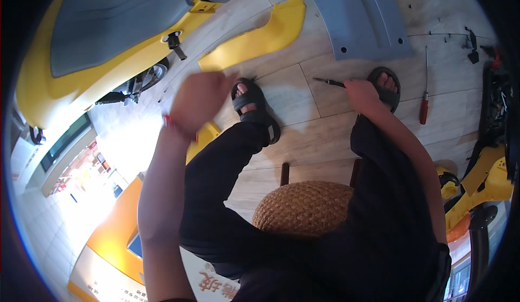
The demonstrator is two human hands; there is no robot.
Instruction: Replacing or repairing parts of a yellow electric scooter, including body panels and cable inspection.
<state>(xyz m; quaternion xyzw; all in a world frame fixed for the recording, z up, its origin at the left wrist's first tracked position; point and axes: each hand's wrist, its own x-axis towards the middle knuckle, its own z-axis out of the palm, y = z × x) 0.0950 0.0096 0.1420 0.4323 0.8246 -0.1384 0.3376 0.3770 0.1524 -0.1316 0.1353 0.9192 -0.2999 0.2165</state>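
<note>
My right hand (362, 95) is closed round a slim black tool (329, 82) in front of my right foot. The tool's narrow tip points left, and its exact kind cannot be made out. My left hand (199, 100) is raised near my left foot, smeared by motion, so its fingers and anything in them cannot be told. Just beyond it a curved yellow panel (260, 35) lies on the floor. A grey plastic panel (362, 17) with dark holes at its corners rests farther off. To the right lies a screwdriver (424, 107) with a red handle and long shaft.
A yellow scooter (38, 88) with a grey seat (119, 23) stands at the upper left. Small dark parts (472, 46) are scattered at the far right. Yellow body parts (482, 193) lie at the right edge. A woven stool (303, 207) is beneath me.
</note>
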